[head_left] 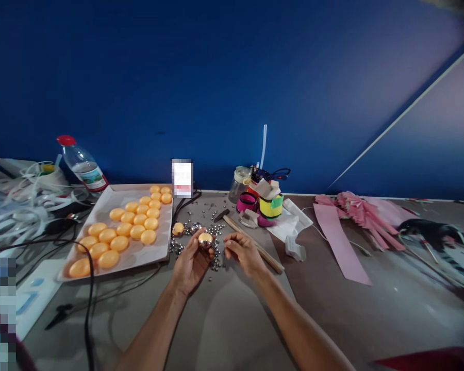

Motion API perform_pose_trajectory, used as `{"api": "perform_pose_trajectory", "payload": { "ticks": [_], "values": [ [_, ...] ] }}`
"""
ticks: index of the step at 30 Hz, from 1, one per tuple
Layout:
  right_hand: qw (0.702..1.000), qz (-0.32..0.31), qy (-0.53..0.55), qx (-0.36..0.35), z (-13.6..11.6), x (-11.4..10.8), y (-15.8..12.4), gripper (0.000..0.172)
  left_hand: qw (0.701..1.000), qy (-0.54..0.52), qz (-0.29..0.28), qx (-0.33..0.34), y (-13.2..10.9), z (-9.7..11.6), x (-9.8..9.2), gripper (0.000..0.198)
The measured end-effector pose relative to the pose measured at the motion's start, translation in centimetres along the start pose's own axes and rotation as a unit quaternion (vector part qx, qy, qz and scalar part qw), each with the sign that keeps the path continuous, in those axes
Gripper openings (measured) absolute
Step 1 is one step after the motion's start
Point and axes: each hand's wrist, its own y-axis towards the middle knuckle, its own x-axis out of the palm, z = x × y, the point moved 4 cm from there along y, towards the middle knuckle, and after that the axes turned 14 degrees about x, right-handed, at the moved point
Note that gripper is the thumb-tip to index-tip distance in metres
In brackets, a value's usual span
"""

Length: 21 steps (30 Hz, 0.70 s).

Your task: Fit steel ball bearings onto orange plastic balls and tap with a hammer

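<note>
My left hand (190, 267) is closed around a ball (205, 239), orange on top with a shiny silver lower part, held above the table. To its right, my right hand (245, 253) has thumb and fingers pinched together, apart from the ball; anything between those fingertips is too small to make out. Small silver beads (216, 262) lie scattered under and behind both hands. Beyond the left hand are another orange ball (178, 229) and a silver-studded ball (196, 226). A hammer (255, 243) with a wooden handle rests just behind the right hand.
At left stands a white tray (169, 242) with several orange balls, a leaning bottle (87, 170) behind it. Black cables (88, 304) cross the left side. A lidded jar (239, 183) and a yellow-green tape roll (271, 207) stand at the back; pink strips (342, 245) lie right.
</note>
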Motion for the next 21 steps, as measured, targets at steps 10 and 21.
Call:
{"api": "perform_pose_trajectory", "payload": {
  "ticks": [10, 21],
  "values": [
    [1.000, -0.018, 0.015, 0.003, 0.1, 0.9, -0.2, 0.016, 0.999, 0.031, -0.005, -0.022, -0.4, -0.3, 0.5, 0.048],
    [1.000, 0.014, -0.016, -0.009, 0.5, 1.6, -0.1, 0.009, 0.999, 0.042, 0.002, -0.016, -0.5, -0.7, 0.4, 0.029]
  ]
}}
